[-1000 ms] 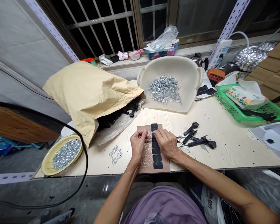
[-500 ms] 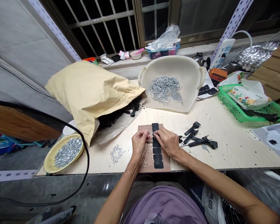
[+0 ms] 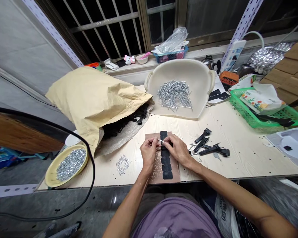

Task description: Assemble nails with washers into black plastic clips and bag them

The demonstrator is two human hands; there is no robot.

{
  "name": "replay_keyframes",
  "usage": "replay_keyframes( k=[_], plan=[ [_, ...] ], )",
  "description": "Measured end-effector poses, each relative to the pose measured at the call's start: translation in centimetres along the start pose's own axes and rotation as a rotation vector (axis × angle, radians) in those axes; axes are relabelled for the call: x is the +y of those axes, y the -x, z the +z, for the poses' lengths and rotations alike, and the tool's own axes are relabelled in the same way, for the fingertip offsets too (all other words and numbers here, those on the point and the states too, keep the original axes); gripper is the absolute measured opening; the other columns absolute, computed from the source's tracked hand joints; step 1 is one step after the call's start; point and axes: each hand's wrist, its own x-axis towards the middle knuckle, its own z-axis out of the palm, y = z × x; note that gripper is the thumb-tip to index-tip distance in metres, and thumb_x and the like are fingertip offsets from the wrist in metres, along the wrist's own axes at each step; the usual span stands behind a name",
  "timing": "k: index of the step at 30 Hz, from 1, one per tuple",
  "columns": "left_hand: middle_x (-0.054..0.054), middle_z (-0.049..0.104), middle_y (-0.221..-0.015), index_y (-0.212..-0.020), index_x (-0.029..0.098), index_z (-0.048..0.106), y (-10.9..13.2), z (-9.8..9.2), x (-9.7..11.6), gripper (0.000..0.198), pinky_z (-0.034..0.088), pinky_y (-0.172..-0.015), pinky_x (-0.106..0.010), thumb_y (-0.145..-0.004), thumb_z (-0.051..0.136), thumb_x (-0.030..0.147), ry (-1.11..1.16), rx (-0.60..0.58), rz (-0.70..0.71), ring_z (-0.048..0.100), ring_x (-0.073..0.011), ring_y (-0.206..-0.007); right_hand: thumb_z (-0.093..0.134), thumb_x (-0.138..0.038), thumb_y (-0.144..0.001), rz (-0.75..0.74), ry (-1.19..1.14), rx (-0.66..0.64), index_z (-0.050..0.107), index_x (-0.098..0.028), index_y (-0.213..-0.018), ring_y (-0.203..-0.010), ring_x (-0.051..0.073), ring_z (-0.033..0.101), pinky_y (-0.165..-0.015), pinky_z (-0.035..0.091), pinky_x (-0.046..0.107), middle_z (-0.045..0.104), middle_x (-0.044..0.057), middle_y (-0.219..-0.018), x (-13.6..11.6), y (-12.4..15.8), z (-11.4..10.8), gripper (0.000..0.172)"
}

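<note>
A thin silvery screw (image 3: 160, 140) spans the gap between my two hands. My left hand (image 3: 149, 150) is closed in a pinch at its left end; anything smaller between those fingertips is hidden. On the other side, my right hand (image 3: 176, 149) pinches the right end with thumb and fingers. Both hands are over a brown board (image 3: 157, 172), which bears a column of black rounded pads (image 3: 166, 160) and pale crumbs. Just right of my right hand lie several black plastic handle-like parts (image 3: 205, 143), some with metal shafts.
A whitish basin (image 3: 201, 102) holds many loose screws. To the left are a yellow bowl (image 3: 49, 175) of small metal pieces, a loose pile (image 3: 123, 164) of similar pieces and a paper sack (image 3: 99, 96) of black parts. A green basket (image 3: 250, 122) stands right; a black cable (image 3: 93, 172) loops left.
The view has shifted slightly, so the scene sits a little further left. Both hands keep their pinch on the screw, and the right fingers have shifted slightly around it.
</note>
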Motion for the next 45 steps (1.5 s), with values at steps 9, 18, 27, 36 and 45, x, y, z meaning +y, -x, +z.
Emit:
replay_keyframes(
  k=[9, 18, 27, 36, 45],
  plan=[
    [-0.003, 0.064, -0.07, -0.083, 0.011, 0.067, 0.2, 0.5, -0.1, 0.032, 0.047, -0.067, -0.024, -0.079, 0.06, 0.042, -0.02, -0.05, 0.013, 0.058, -0.0117, -0.065, 0.047, -0.031, -0.09, -0.057, 0.079, -0.003, 0.062, -0.023, -0.094, -0.082, 0.013, 0.06, -0.072, 0.042, 0.024, 0.065, 0.0, -0.09, 0.5, 0.0, -0.5, 0.017],
    [-0.002, 0.056, -0.073, -0.113, 0.016, 0.064, -0.6, -1.6, -1.3, 0.054, 0.045, -0.057, -0.023, -0.086, 0.041, 0.056, -0.178, -0.081, -0.066, 0.052, -0.0093, -0.057, 0.045, -0.037, -0.092, -0.179, 0.498, -0.09, 0.065, -0.026, -0.098, -0.077, 0.011, 0.059, -0.057, 0.038, 0.02, 0.06, 0.001, -0.092, 3.4, -0.6, -3.7, 0.023],
    [-0.006, 0.06, -0.088, -0.106, 0.02, 0.067, 0.0, -1.7, -1.2, 0.03, 0.047, -0.072, -0.03, -0.09, 0.046, 0.034, -0.591, -0.288, 0.336, 0.056, -0.0173, -0.081, 0.044, -0.032, -0.093, -0.222, 0.534, -0.096, 0.063, -0.022, -0.095, -0.078, 0.011, 0.058, -0.06, 0.039, 0.02, 0.061, 0.001, -0.092, 4.0, -0.7, -4.7, 0.022],
    [-0.006, 0.054, -0.087, -0.095, 0.017, 0.062, -0.1, -1.2, -2.2, 0.021, 0.046, -0.076, -0.032, -0.092, 0.041, 0.02, -0.913, -0.494, 0.6, 0.052, -0.0182, -0.086, 0.042, -0.028, -0.093, -0.229, 0.522, -0.057, 0.062, -0.022, -0.101, -0.079, 0.012, 0.059, -0.063, 0.043, 0.021, 0.06, 0.003, -0.093, 2.7, 0.8, -4.9, 0.023],
    [-0.008, 0.053, -0.092, -0.096, 0.017, 0.054, 0.3, -1.3, -1.9, 0.022, 0.044, -0.078, -0.036, -0.091, 0.033, 0.012, -1.114, -0.465, 0.577, 0.049, -0.0221, -0.089, 0.042, -0.03, -0.093, -0.185, 0.487, -0.036, 0.062, -0.024, -0.101, -0.079, 0.013, 0.06, -0.065, 0.045, 0.022, 0.061, 0.002, -0.094, 3.1, 2.1, -3.9, 0.023]
  ],
)
